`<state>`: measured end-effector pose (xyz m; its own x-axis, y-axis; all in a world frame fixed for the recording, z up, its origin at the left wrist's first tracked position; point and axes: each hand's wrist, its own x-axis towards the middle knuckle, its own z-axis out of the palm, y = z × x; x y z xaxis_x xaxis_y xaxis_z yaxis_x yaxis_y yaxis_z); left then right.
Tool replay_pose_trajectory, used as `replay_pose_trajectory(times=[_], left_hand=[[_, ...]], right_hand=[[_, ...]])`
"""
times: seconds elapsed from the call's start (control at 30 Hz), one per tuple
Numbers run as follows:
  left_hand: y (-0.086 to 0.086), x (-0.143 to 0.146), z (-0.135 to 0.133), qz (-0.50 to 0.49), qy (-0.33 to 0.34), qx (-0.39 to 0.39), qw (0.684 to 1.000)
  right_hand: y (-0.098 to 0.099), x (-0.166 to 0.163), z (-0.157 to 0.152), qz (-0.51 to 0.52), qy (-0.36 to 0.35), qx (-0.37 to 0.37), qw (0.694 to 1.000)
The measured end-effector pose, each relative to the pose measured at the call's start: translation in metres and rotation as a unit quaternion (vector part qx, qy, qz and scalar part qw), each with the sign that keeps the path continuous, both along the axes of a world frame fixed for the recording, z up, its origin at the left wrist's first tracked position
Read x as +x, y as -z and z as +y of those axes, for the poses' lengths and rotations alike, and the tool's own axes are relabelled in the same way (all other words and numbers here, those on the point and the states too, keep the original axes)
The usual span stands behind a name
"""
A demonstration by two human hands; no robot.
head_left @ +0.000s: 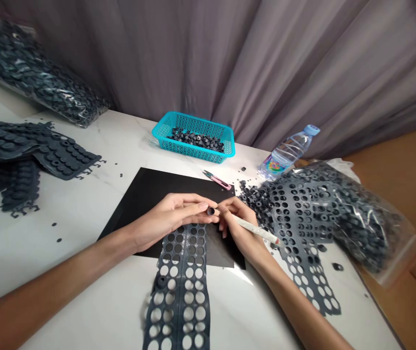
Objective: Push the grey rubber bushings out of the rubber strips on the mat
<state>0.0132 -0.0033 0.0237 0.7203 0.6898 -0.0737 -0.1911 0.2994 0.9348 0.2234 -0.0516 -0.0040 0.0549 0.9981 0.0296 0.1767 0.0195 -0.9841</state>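
Note:
Between the thumb and fingers of my left hand [181,211] is a small black rubber cap [211,211], its hollow end facing me. My right hand [239,221] grips a white pen-like tool [253,227] with a red end; its tip is at the cap, partly hidden by my fingers. Below both hands lies a dark rubber sheet [182,272] full of round holes, with one cap [162,281] still on its left side. It runs from the black mat [138,194] toward me.
A turquoise basket [193,154] of black caps stands behind the mat. Pink-handled snips [218,180] lie at the mat's far edge. To the right are loose caps [261,201], a water bottle [286,153] and a filled plastic bag [368,218]. Uncut sheets [62,150] lie left.

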Motion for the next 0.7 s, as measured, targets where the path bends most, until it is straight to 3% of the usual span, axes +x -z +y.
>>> replay_pose_trajectory(times=[0.7], left_hand=[[0.0092,0.0051,-0.0035,-0.02,0.019,-0.041,0.999]], right_hand=[[0.0026,0.0053,-0.0012,-0.024,-0.05,-0.018,0.998]])
